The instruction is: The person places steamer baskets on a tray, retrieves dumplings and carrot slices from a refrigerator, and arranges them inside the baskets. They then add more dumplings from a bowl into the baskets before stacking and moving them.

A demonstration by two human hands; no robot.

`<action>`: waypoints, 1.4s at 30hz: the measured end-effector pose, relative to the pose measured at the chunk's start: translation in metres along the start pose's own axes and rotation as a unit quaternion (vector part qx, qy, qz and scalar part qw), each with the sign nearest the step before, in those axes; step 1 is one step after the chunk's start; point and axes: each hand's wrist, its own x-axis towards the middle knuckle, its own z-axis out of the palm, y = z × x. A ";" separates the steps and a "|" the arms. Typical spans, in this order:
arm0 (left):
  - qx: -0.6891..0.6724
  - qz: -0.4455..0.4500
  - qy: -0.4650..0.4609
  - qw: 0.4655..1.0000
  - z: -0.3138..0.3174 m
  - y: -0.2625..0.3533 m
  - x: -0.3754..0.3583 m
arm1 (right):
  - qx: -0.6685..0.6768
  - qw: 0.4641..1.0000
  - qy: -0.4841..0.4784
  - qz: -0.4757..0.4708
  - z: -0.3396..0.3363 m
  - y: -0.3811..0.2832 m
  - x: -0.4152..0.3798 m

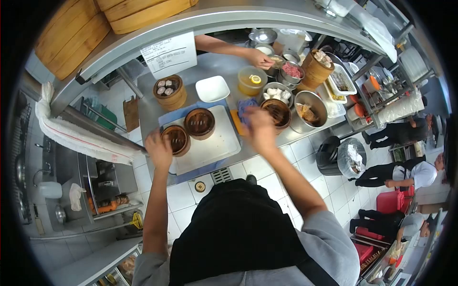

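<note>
My left hand (159, 150) grips the outer side of a small round bamboo steamer (176, 140) at the front left of a white tray (217, 143). Touching it from behind is a second bamboo steamer (199, 123); dark slats show inside both. My right hand (260, 129), smeared by motion, is beside a third slatted bamboo steamer (275, 113) at the counter's front edge. Whether its fingers hold that steamer cannot be made out. Just behind the hand lie a crumpled blue cloth (246, 106) and an orange-yellow flat piece (236, 122).
A bamboo steamer with dumplings (170, 91) and a white square dish (213, 88) stand behind the tray. Rightward are a tub with lemon (251, 80), bowls of white pieces and pink meat (291, 71), and a metal pot (309, 111). Another person's hand (260, 59) reaches across.
</note>
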 end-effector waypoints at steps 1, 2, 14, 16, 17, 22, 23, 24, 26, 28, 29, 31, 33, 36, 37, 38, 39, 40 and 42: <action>-0.023 0.048 -0.044 0.998 -0.009 0.017 0.003 | -0.048 0.999 0.017 -0.003 -0.028 0.006 -0.001; -0.048 0.094 -0.088 0.991 -0.013 0.036 0.000 | -0.086 0.996 0.012 -0.019 -0.043 0.013 -0.006; -0.046 0.080 -0.160 0.983 0.049 0.056 0.012 | -0.044 0.997 0.043 -0.051 -0.065 0.008 -0.022; -0.056 0.072 -0.152 0.984 0.047 0.055 0.009 | -0.011 0.997 0.018 -0.075 -0.045 -0.010 -0.031; -0.081 0.054 -0.140 0.985 0.046 0.056 0.013 | 0.013 0.994 0.010 -0.112 -0.035 -0.019 -0.033; -0.170 -0.006 -0.228 0.959 0.043 0.045 0.020 | 0.042 0.975 -0.120 -0.180 0.103 -0.036 -0.073; -0.174 -0.001 -0.229 0.958 0.039 0.045 0.016 | 0.054 0.974 -0.100 -0.195 0.124 -0.038 -0.078; -0.161 0.034 -0.228 0.960 0.035 0.047 0.010 | 0.048 0.976 -0.097 -0.191 0.134 -0.042 -0.077; -0.129 0.077 -0.249 0.957 0.030 0.048 0.006 | 0.057 0.976 -0.123 -0.169 0.142 -0.047 -0.068; -0.126 0.077 -0.243 0.959 0.033 0.050 0.002 | 0.084 0.978 -0.118 -0.151 0.135 -0.046 -0.069; -0.121 0.070 -0.230 0.963 0.037 0.051 0.002 | 0.112 0.977 -0.115 -0.143 0.126 -0.046 -0.066; -0.116 0.072 -0.220 0.966 0.042 0.051 0.001 | 0.105 0.978 -0.127 -0.124 0.094 -0.044 -0.065; -0.121 0.076 -0.208 0.968 0.039 0.052 0.000 | 0.236 0.956 -0.165 -0.065 0.065 -0.032 -0.068; -0.152 0.054 -0.186 0.969 0.020 0.064 -0.003 | 0.283 0.929 -0.240 0.008 0.001 0.002 -0.065; -0.171 0.043 -0.158 0.972 0.008 0.070 -0.004 | 0.332 0.879 -0.332 0.086 -0.020 0.016 -0.060; -0.182 0.039 -0.141 0.972 -0.007 0.080 -0.005 | 0.332 0.878 -0.334 0.084 -0.037 0.032 -0.055; -0.182 0.038 -0.141 0.972 -0.016 0.085 -0.011 | 0.343 0.877 -0.327 0.075 -0.053 0.048 -0.051; -0.193 0.019 -0.124 0.973 -0.022 0.090 -0.019 | 0.353 0.877 -0.320 0.066 -0.071 0.063 -0.045; -0.221 -0.016 -0.094 0.971 -0.039 0.108 -0.030 | 0.348 0.870 -0.342 0.062 -0.117 0.080 -0.021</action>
